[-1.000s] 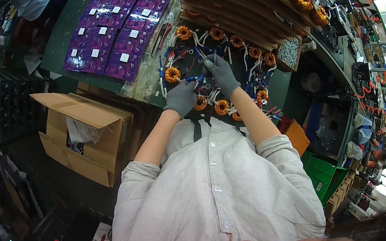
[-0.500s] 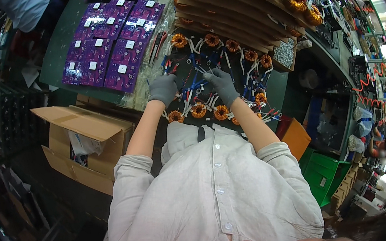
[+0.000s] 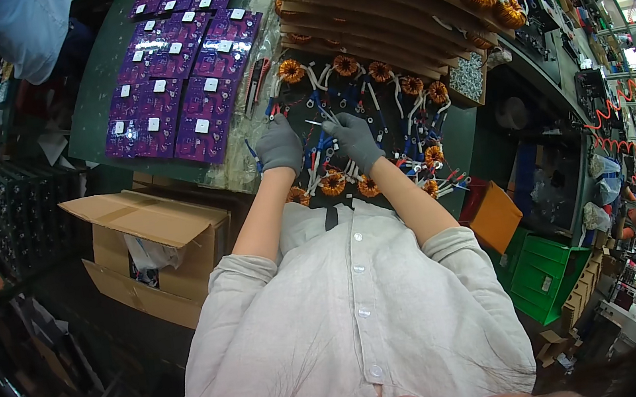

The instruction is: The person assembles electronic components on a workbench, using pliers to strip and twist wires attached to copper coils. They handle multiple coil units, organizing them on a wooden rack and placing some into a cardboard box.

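Observation:
Both my hands wear grey gloves and work over a dark board strewn with wired copper coils. My left hand (image 3: pixel 279 146) is closed, its fingertips among the red and blue wire leads (image 3: pixel 277 112) at the board's left side; what they pinch is hidden. My right hand (image 3: pixel 357 141) is closed on a thin, pale, rod-like thing (image 3: pixel 314 123) that points left toward my left hand; its kind is too small to tell. Copper-wound ring coils (image 3: pixel 345 65) line the far edge of the board, with more coils (image 3: pixel 332 184) along the near edge. Blue-sleeved leads run between them.
Purple circuit boards (image 3: pixel 203 117) lie in rows at left. Stacked brown cardboard sheets (image 3: pixel 367 23) carry more coils at the far right, beside a box of small metal parts (image 3: pixel 467 78). An open carton (image 3: pixel 143 213) stands below left; orange (image 3: pixel 495 215) and green bins (image 3: pixel 545 277) stand right.
My left hand has shifted slightly right, closer to my right hand. My right hand has stayed close to its place, and the pale rod-like thing now points more to the left.

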Demonstrator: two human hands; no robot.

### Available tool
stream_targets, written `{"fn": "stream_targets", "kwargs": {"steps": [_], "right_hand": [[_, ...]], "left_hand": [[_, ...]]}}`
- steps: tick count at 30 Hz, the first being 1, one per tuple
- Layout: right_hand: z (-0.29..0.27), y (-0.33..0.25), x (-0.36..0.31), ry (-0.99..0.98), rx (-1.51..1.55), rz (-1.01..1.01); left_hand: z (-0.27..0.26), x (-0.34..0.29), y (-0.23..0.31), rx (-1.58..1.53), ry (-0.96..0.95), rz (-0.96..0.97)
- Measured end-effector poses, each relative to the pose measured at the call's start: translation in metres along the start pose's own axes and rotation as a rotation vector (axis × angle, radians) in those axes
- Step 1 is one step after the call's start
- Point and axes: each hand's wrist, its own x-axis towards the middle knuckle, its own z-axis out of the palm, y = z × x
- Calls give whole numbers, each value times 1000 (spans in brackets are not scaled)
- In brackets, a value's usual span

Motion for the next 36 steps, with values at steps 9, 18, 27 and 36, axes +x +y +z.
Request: {"fn": "stream_targets", "kwargs": {"steps": [9,18,27,36], "right_hand": [[21,1,8,69,49,-38],[19,13,28,75,-57,-23],[32,3,40,47,-193,-26],[52,-17,58,-138,-353,-71]], "left_hand": [[1,9,-17,-573,-48,-38],[-14,-2,-40,-584,-16,323],[17,21,-67,-1350,-235,109],[-3,17,-73,-1407,-312,100]]}}
